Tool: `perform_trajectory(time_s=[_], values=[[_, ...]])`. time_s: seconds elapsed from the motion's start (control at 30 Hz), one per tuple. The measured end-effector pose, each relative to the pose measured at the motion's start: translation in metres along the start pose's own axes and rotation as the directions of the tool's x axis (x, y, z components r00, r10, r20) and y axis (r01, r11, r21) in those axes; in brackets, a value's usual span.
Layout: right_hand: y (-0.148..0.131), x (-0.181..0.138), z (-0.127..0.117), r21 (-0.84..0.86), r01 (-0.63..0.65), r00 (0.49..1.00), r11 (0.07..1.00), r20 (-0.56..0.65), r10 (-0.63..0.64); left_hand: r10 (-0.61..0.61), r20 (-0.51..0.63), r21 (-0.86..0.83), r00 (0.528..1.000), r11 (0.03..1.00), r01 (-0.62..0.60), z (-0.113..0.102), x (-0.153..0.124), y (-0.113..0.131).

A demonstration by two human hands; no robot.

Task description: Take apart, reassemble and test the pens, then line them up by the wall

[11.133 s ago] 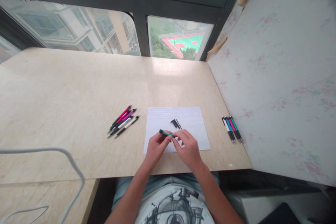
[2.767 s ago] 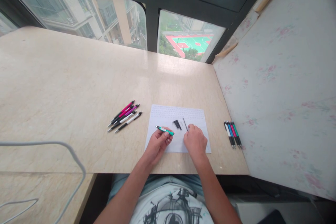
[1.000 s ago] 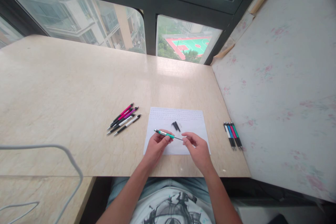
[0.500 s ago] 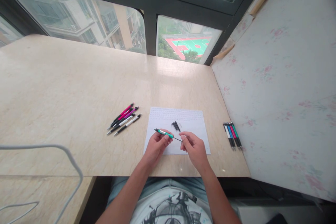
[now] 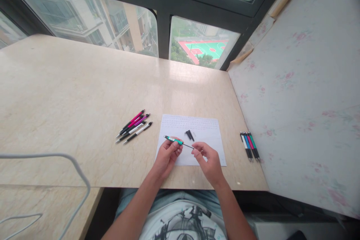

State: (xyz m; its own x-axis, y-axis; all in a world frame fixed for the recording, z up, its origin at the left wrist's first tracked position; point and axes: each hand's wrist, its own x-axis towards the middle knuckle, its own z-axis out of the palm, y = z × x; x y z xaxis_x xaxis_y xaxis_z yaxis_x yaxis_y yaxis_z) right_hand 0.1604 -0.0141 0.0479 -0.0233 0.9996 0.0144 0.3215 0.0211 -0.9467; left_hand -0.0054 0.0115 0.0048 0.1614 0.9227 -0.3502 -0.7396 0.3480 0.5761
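My left hand (image 5: 168,156) pinches a green pen barrel (image 5: 173,140) just above a white sheet of paper (image 5: 206,129). A thin dark refill (image 5: 187,145) sticks out of the barrel's right end. My right hand (image 5: 207,159) pinches the free end of that refill. Two small black pen parts (image 5: 189,134) lie on the sheet just beyond my hands.
Several pens (image 5: 133,126), pink, purple and white, lie in a loose bunch left of the sheet. Another row of pens (image 5: 249,145) lies near the right edge of the beige table (image 5: 84,93). A papered wall (image 5: 303,82) stands at the right. A white wire frame (image 5: 56,165) is at lower left.
My right hand took the refill up from the sheet and brought it to the barrel. Over the last second it has slid further into the barrel, so less shows between my hands.
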Motion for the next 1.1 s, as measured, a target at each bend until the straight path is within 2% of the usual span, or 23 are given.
perform_trajectory(time_s=[0.13, 0.23, 0.3, 0.43, 0.63, 0.73, 0.83, 0.97, 1.03, 1.1], values=[[0.009, -0.001, -0.005, 0.009, 0.009, 0.996, 1.0, -0.093, -0.008, -0.007, -0.001, -0.035, 1.0, 0.999, 0.007, -0.002, 0.001, -0.001], [0.024, 0.012, -0.011, -0.177, -0.058, 0.987, 0.982, -0.16, 0.029, -0.017, 0.0, -0.047, 1.0, 0.999, 0.017, -0.002, 0.001, -0.001], [0.033, 0.025, -0.013, -0.341, -0.043, 0.99, 0.939, -0.142, -0.007, -0.02, -0.001, -0.047, 1.0, 0.999, 0.02, -0.001, 0.0, 0.0], [0.039, 0.048, -0.012, -0.583, 0.017, 0.999, 0.812, -0.027, -0.04, -0.018, -0.001, -0.041, 1.0, 0.999, 0.018, -0.001, 0.0, 0.0], [0.036, 0.059, 0.002, -0.763, 0.022, 1.0, 0.647, 0.003, -0.031, -0.024, -0.012, -0.043, 1.0, 0.999, 0.024, -0.001, 0.0, -0.001], [0.038, 0.061, 0.003, -0.794, -0.002, 0.999, 0.608, -0.029, -0.034, -0.023, -0.007, -0.049, 1.0, 0.999, 0.022, -0.001, 0.001, -0.001], [0.041, 0.059, -0.004, -0.719, -0.002, 0.997, 0.695, -0.053, -0.052, -0.018, 0.0, -0.045, 1.0, 0.999, 0.018, -0.002, 0.001, -0.001], [0.04, 0.042, -0.019, -0.355, -0.065, 0.995, 0.932, -0.091, 0.034, 0.003, -0.01, -0.04, 1.0, 0.999, -0.003, -0.003, 0.001, -0.002], [0.036, 0.029, -0.026, -0.171, -0.101, 0.992, 0.98, -0.089, 0.087, 0.02, -0.013, -0.024, 1.0, 1.0, -0.02, -0.003, 0.002, -0.003], [0.029, 0.018, -0.031, -0.076, -0.107, 0.992, 0.991, -0.074, 0.101, 0.043, -0.013, 0.002, 0.999, 0.999, -0.043, -0.002, 0.002, -0.004]])
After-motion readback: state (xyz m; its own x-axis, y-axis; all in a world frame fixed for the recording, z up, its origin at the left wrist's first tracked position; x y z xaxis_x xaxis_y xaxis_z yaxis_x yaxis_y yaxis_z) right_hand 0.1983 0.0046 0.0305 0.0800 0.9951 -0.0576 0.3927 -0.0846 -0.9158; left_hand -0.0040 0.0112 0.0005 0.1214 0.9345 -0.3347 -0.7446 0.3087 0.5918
